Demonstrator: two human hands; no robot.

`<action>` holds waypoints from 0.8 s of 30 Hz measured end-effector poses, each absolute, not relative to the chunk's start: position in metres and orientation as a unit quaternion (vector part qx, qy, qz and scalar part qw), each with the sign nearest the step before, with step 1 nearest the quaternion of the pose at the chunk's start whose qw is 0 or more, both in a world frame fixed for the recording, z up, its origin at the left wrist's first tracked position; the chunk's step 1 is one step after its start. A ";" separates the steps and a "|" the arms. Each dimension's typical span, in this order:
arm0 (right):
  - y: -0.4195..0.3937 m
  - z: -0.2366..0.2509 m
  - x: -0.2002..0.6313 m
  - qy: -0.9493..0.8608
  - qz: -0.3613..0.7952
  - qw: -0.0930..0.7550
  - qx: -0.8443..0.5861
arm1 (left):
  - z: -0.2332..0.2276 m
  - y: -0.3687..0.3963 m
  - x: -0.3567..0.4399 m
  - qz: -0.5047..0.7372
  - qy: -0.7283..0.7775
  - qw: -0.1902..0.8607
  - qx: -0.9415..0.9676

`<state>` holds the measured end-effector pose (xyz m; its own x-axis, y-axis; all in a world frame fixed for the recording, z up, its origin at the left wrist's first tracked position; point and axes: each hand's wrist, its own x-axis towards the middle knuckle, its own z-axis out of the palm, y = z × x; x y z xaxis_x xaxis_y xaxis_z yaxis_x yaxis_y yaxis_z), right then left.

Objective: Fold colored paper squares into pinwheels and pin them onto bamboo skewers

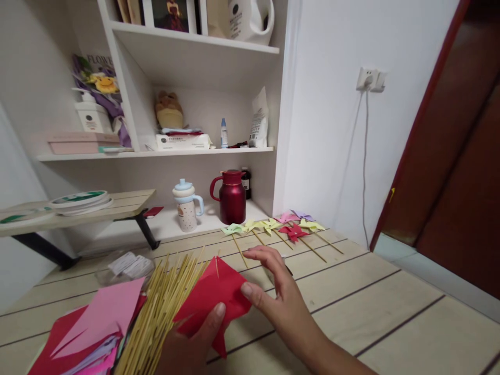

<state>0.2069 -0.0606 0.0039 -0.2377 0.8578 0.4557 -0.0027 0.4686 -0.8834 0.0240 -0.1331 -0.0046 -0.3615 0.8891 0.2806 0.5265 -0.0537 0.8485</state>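
Observation:
A square of red paper [219, 291] with cuts running in from its corners is held above the table, in front of me. My left hand [195, 338] grips it from below, the thumb pressed on its near face and the other fingers hidden behind. At the paper's right corner is the thumb of my right hand [273, 291], whose fingers are spread and curve away from the sheet. Left of the paper lies a thick bundle of thin wooden sticks [156, 307]. Beside that rests a stack of coloured paper, with a pink cut sheet [105, 312] on top.
Several finished paper pinwheels on sticks, one a red pinwheel [294, 232], lie at the table's back. A clear container [125, 266] holds small white packets. Behind stand a lidded cup [186, 208] and a red jug [233, 198]. A low wooden stand [128, 200] is at left.

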 end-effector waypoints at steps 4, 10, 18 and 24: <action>-0.048 0.007 0.217 -0.636 0.542 0.454 -0.308 | 0.011 -0.134 0.039 0.491 0.676 0.274 0.476; -0.047 0.011 0.217 -0.643 0.599 0.383 -0.286 | 0.015 -0.133 0.057 0.494 0.708 0.296 0.409; -0.053 0.018 0.213 -0.681 0.568 0.375 -0.270 | 0.004 -0.130 0.059 0.453 0.730 0.237 0.454; -0.054 0.016 0.213 -0.689 0.560 0.357 -0.291 | -0.004 -0.129 0.059 0.479 0.658 0.226 0.535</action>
<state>0.2131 -0.0542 0.0158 -0.5768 0.7998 0.1662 0.0014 0.2045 -0.9789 0.0590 -0.1292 -0.0037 -0.3258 0.9206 0.2155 0.4876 -0.0316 0.8725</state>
